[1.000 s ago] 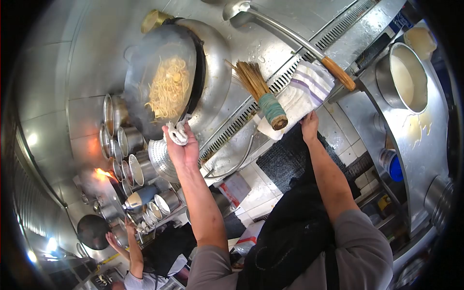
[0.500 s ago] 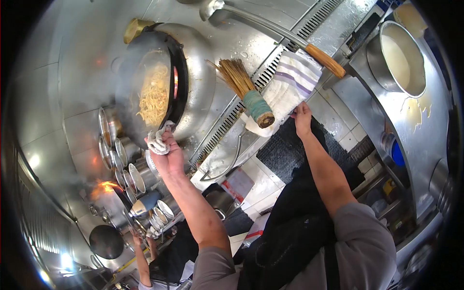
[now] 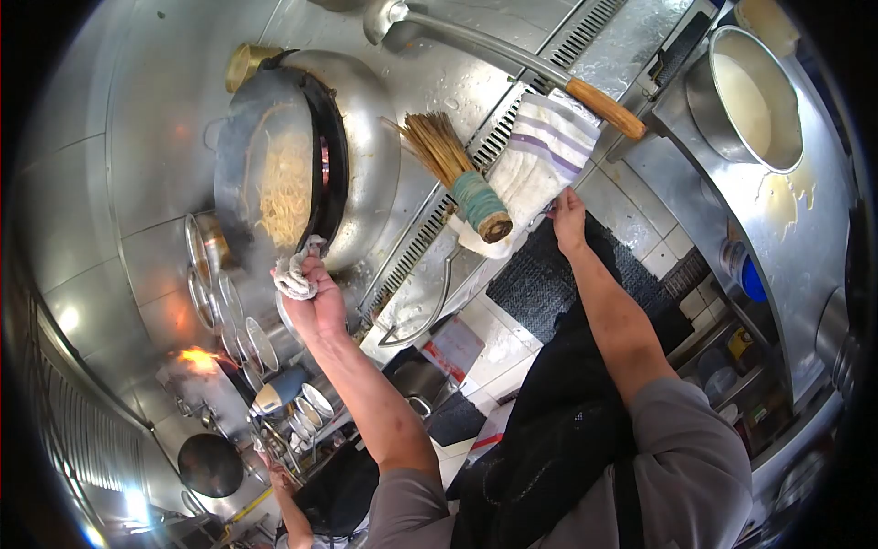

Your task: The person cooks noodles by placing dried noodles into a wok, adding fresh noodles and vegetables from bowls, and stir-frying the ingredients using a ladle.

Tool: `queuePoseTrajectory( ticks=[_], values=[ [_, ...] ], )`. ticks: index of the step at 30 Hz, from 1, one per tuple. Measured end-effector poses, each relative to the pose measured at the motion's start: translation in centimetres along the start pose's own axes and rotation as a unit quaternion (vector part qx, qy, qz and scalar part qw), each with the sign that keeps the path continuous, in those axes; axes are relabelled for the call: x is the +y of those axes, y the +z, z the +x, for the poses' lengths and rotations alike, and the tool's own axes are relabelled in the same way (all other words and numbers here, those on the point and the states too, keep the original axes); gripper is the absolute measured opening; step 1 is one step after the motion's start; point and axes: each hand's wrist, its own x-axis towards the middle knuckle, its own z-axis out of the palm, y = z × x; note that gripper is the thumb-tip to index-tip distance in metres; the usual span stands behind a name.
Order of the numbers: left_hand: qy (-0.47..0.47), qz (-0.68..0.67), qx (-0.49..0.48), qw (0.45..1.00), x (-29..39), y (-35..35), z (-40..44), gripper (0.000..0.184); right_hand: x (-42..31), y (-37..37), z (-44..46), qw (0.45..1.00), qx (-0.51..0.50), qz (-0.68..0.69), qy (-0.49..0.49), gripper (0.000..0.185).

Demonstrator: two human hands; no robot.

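Note:
My left hand (image 3: 314,306) is closed around a crumpled white cloth (image 3: 294,279) at the near rim of the wok (image 3: 240,160). Steaming pale noodles (image 3: 285,188) lie in the wok, which tilts up from the burner ring (image 3: 366,156). At the stove's front edge, my right hand (image 3: 569,220) has its fingers pinched below a white towel with purple stripes (image 3: 549,142). What they hold there is hidden. Beside the towel lies a bamboo wok brush (image 3: 476,197) bound in green. A wooden-handled ladle (image 3: 494,41) rests across the stove top.
Several metal containers (image 3: 259,343) line the left side. A flame (image 3: 199,360) burns past them, near a second wok (image 3: 210,465) and another person's arm (image 3: 291,512). On the right-hand counter stands a pot of pale liquid (image 3: 745,101). A curved metal bar (image 3: 430,320) juts out from the stove front.
The wok has tipped toward its far left side, and its noodles have shifted slightly lower. My left hand moved slightly with it. My right hand stays at the stove edge.

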Motion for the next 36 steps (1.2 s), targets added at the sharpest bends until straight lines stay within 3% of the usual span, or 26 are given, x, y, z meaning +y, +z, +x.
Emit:
queuePoseTrajectory(
  ticks=[4, 7, 9, 18, 36],
  values=[
    [0.004, -0.006, 0.021, 1.0, 0.6, 0.1, 0.1, 0.04, 0.0, -0.1, -0.1, 1.0, -0.007, 0.01, -0.004, 0.04],
    [0.011, 0.012, -0.047, 0.999, 1.1, -0.1, 0.2, 0.039, 0.0, 0.0, -0.2, 1.0, -0.004, 0.014, -0.008, 0.039],
    [-0.002, -0.016, 0.023, 1.0, 1.1, 0.5, 0.0, 0.038, 0.0, -0.1, -0.1, 1.0, -0.011, 0.014, 0.0, 0.038],
    [-0.038, -0.087, 0.01, 0.995, 2.3, 2.2, -0.8, 0.046, -0.6, 0.5, -0.8, 0.996, 0.011, 0.089, 0.02, 0.035],
    [-0.036, -0.092, 0.015, 0.995, 2.3, 2.7, -1.0, 0.05, -0.2, 0.3, -0.4, 0.999, 0.016, 0.036, 0.015, 0.039]
  ],
)
